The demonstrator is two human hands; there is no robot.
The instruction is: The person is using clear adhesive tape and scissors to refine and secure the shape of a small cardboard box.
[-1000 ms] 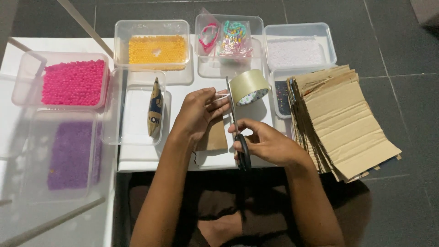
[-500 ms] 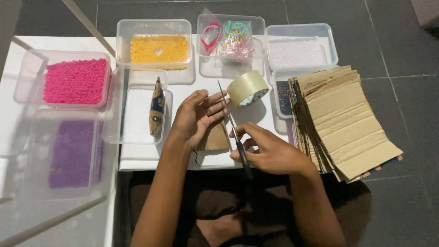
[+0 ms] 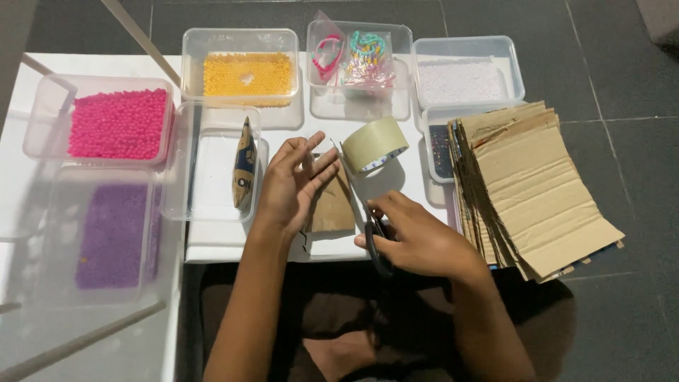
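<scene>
Brown cardboard piece [image 3: 332, 209] under open left hand [image 3: 290, 185] | right hand [image 3: 417, 237] grips scissors [image 3: 375, 247]

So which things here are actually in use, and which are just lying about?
In use:
left hand on the cardboard piece
right hand holding scissors

Lying about:
tape roll
cardboard stack
pink beads
yellow beads
purple beads
</scene>
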